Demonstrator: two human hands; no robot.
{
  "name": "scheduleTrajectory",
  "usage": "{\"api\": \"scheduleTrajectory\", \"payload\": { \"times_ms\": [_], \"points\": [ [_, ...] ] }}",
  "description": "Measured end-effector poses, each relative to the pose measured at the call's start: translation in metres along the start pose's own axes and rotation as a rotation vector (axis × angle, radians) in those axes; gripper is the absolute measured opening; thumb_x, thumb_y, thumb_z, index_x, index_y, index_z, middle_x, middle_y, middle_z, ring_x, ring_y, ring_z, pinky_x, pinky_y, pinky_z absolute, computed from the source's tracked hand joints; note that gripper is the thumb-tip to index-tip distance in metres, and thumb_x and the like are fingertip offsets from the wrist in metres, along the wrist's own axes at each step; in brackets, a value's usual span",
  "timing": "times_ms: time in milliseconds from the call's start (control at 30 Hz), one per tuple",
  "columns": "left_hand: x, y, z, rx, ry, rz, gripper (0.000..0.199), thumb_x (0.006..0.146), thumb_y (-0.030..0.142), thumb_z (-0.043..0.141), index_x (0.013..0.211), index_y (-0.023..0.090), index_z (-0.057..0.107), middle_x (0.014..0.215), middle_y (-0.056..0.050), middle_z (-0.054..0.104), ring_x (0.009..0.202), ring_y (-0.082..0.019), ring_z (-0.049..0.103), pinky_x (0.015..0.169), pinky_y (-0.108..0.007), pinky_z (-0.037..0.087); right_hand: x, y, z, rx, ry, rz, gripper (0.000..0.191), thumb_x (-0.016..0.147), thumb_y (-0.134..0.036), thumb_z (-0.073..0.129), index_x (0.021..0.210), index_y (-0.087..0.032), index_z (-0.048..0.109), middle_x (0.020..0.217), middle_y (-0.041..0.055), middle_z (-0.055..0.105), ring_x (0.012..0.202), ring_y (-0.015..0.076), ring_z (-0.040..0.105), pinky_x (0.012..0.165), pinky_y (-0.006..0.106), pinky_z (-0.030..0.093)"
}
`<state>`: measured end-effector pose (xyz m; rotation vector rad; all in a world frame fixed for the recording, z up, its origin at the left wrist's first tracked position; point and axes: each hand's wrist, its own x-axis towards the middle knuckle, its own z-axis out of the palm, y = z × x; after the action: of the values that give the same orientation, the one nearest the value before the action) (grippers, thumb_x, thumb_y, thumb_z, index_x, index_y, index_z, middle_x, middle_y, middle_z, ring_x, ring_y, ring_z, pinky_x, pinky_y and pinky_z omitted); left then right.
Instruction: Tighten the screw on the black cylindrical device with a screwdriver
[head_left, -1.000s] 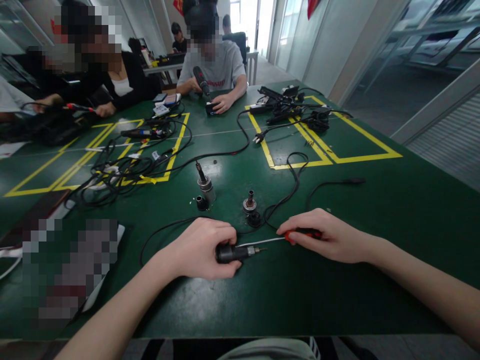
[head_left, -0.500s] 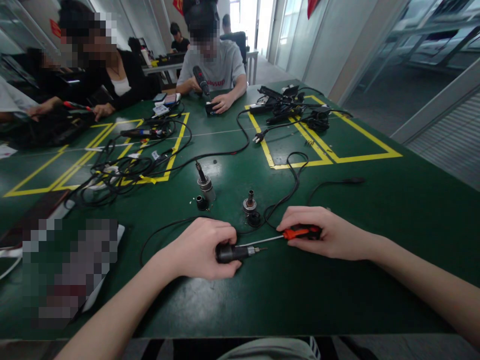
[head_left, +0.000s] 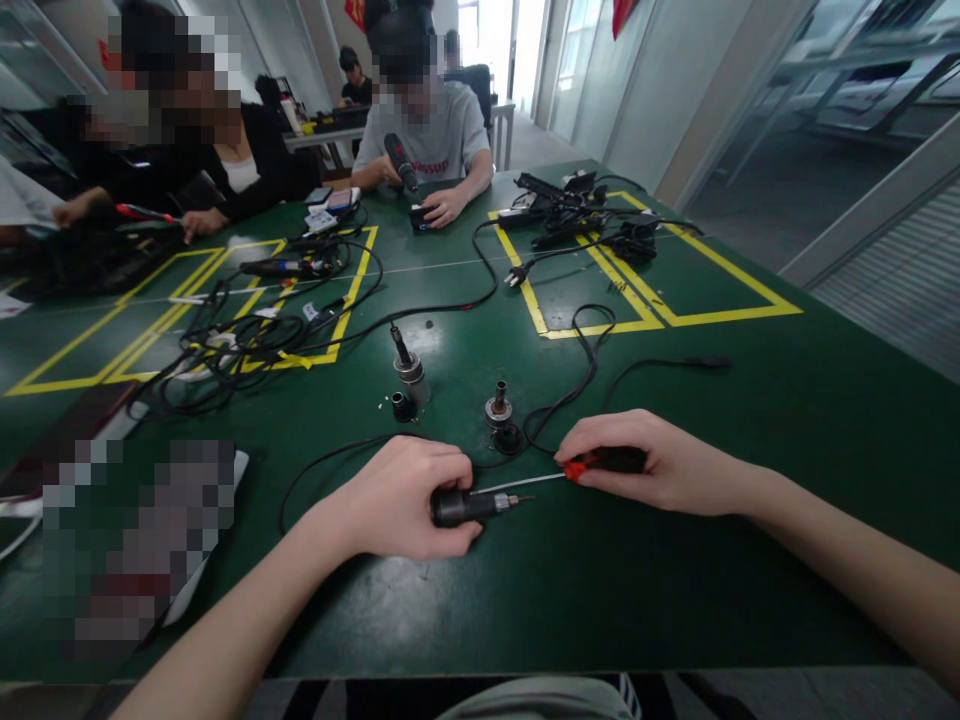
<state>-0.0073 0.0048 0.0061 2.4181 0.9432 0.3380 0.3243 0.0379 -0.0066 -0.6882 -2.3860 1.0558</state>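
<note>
My left hand is wrapped round a dark cylindrical tool with a silver collar and thin tip pointing right. A red and black screwdriver is gripped in my right hand, and its shaft runs left to the tool beside my left fingers. The exact spot where the shaft ends is hidden. Beyond my hands, a metal cylinder with a dark spindle stands upright near a small black ring part. A smaller metal part with a bearing stands by another black ring.
Tangled black cables lie on the left of the green table, more cables at the back right. A person opposite holds a power drill. Another person sits at the left.
The screwdriver handle has turned in my right hand, showing more black and less red. My left hand and the dark tool have stayed in place.
</note>
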Motion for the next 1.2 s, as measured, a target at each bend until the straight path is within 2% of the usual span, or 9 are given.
{"api": "scheduleTrajectory", "payload": {
  "times_ms": [100,267,500,667,833,1033,1200],
  "points": [
    [0.0004,0.0002,0.0001,-0.002,-0.005,-0.003,0.017,0.078,0.028,0.076,0.08,0.021,0.061,0.074,0.004,0.06,0.065,-0.013,0.052,0.061,-0.026,0.032,-0.0014,0.0003,0.0,-0.047,-0.017,0.033,0.022,0.102,-0.029,0.075,0.122,-0.022,0.08,0.108,0.0083,0.083,0.096,0.0213,0.079,0.089,0.034,0.063],
    [0.0007,-0.0002,0.0,-0.002,-0.009,-0.009,0.018,0.078,0.029,0.076,0.079,0.021,0.06,0.073,0.004,0.059,0.064,-0.013,0.051,0.061,-0.026,0.032,-0.0003,-0.0019,0.0024,-0.077,-0.007,0.014,0.018,0.102,-0.029,0.075,0.116,-0.022,0.081,0.105,0.0089,0.081,0.096,0.0221,0.077,0.086,0.034,0.063],
    [0.0,-0.0002,-0.0002,-0.01,0.003,-0.001,0.019,0.078,0.029,0.076,0.08,0.021,0.059,0.073,0.005,0.057,0.064,-0.013,0.05,0.061,-0.026,0.031,-0.0007,0.0013,0.0032,-0.153,0.023,0.022,0.02,0.102,-0.033,0.074,0.117,-0.023,0.083,0.111,0.0093,0.079,0.097,0.0224,0.078,0.088,0.034,0.064],
    [0.0003,0.0,-0.001,-0.017,0.001,-0.002,0.019,0.078,0.029,0.076,0.079,0.021,0.059,0.073,0.004,0.058,0.063,-0.013,0.049,0.06,-0.026,0.031,0.0007,0.0006,0.0045,-0.248,0.024,-0.01,0.016,0.103,-0.033,0.073,0.109,-0.023,0.083,0.102,0.0089,0.08,0.092,0.024,0.076,0.082,0.036,0.063],
    [0.0002,0.0005,-0.0015,-0.017,-0.001,-0.01,0.019,0.077,0.029,0.076,0.078,0.021,0.059,0.072,0.004,0.058,0.063,-0.013,0.049,0.061,-0.025,0.03,0.0025,-0.005,0.0031,-0.265,-0.016,-0.053,0.015,0.103,-0.028,0.07,0.109,-0.021,0.081,0.1,0.0095,0.079,0.091,0.0241,0.074,0.081,0.036,0.061],
    [0.0007,0.0003,-0.0004,-0.021,0.003,-0.009,0.019,0.077,0.028,0.077,0.079,0.02,0.06,0.073,0.005,0.058,0.064,-0.012,0.049,0.061,-0.025,0.03,0.001,-0.0068,-0.0014,-0.31,-0.027,-0.073,0.024,0.097,-0.018,0.066,0.117,-0.02,0.08,0.105,0.0102,0.079,0.095,0.0245,0.073,0.084,0.037,0.06],
    [0.0005,0.0007,-0.0001,-0.026,0.002,-0.007,0.019,0.077,0.027,0.078,0.08,0.02,0.06,0.073,0.005,0.057,0.064,-0.012,0.048,0.061,-0.025,0.03,-0.0003,-0.005,-0.0025,-0.374,-0.028,-0.094,0.014,0.095,-0.016,0.067,0.101,-0.02,0.079,0.104,0.0096,0.076,0.094,0.0238,0.071,0.085,0.037,0.058]
  ]
}}
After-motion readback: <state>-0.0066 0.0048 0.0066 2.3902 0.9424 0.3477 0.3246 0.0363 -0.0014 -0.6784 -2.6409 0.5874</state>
